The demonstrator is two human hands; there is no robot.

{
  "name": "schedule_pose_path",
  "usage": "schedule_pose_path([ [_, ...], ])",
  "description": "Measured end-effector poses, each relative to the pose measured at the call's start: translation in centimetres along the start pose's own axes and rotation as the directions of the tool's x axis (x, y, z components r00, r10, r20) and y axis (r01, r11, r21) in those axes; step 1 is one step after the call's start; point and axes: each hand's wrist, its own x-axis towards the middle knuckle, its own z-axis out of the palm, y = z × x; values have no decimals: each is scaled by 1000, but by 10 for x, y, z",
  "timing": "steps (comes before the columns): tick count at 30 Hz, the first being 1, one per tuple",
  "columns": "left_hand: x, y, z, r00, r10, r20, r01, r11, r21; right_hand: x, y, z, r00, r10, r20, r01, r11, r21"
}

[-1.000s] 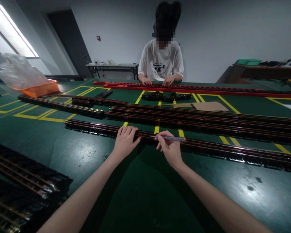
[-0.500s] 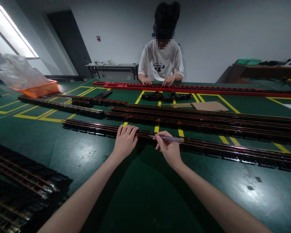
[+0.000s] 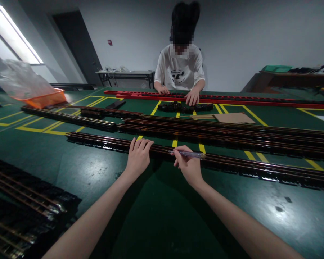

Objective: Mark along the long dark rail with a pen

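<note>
A long black strip with copper-coloured rods lies across the green table in front of me. My left hand rests on this strip, its fingers bent over the far edge; whether they grip it is hard to see. Just to the right, my right hand holds a pen-like tool with a clear purple handle between thumb and fingers. The tool's thin tip points left, at the strip between my hands.
Similar strips lie beyond, and more at the near left. An orange basket holds clear plastic bags. Across the table a person works at a red rail, near black parts and cardboard.
The strip under my left hand has slid slightly left. The other person's hand on the right side of the view has moved from the red rail toward the black parts.
</note>
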Motion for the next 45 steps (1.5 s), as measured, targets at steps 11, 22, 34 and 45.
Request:
schedule_pose_path([
  [11, -2, -3, 3, 1000, -1, -18, 2, 1000, 14, -1, 4, -1, 1000, -2, -21, 2, 1000, 7],
  [22, -1, -2, 2, 1000, -4, -13, 4, 1000, 14, 1, 3, -2, 1000, 6, 30, -6, 1000, 11],
  [34, -1, -1, 1, 999, -42, -16, 42, 999, 18, 0, 2, -2, 1000, 16, 9, -16, 999, 37],
  [45, 0, -2, 0, 997, -74, -13, 74, 996, 39, 0, 3, 0, 999, 16, -31, -15, 998, 60],
])
